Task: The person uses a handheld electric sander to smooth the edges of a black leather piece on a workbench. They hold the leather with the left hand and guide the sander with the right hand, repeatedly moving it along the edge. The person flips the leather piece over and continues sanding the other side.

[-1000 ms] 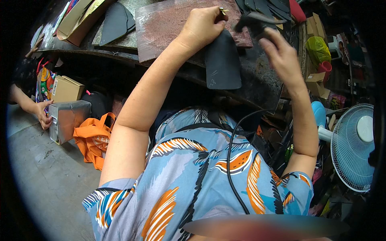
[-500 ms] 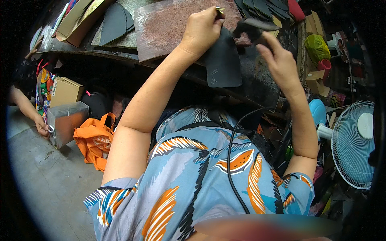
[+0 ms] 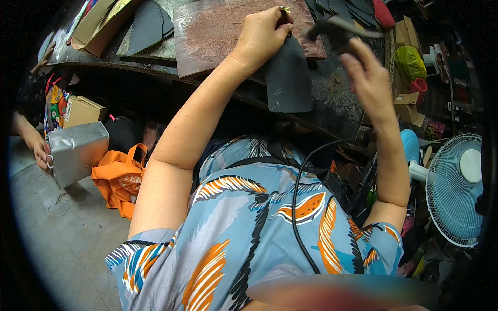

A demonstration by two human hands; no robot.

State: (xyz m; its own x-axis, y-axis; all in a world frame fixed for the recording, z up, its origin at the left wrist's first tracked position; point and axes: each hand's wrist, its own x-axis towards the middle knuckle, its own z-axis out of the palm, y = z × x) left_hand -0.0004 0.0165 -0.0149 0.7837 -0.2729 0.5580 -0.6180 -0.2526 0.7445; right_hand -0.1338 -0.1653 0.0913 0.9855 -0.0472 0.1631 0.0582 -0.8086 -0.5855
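Note:
My left hand (image 3: 263,35) is closed round a short dark tool with a yellowish top (image 3: 284,11); its lower end is hidden behind my fingers. Beneath that hand lies a flat black insole-shaped piece (image 3: 288,85), partly on a reddish-brown board (image 3: 207,39) and reaching past its near edge. Faint pale marks show on the piece. To the right, my right hand (image 3: 369,78) grips a hammer (image 3: 332,33), raised beside the left hand and smeared by motion.
Black cut pieces (image 3: 147,30) lie left of the board, more (image 3: 345,10) at its far right. A cardboard box (image 3: 98,33) stands far left. Another person's hand (image 3: 37,149) holds a metal tin (image 3: 80,153) near an orange bag (image 3: 122,173). A fan (image 3: 456,189) stands right.
My right hand and the hammer have moved right, away from the left hand. The left hand stays almost in place. The other person's tin has shifted left and turned.

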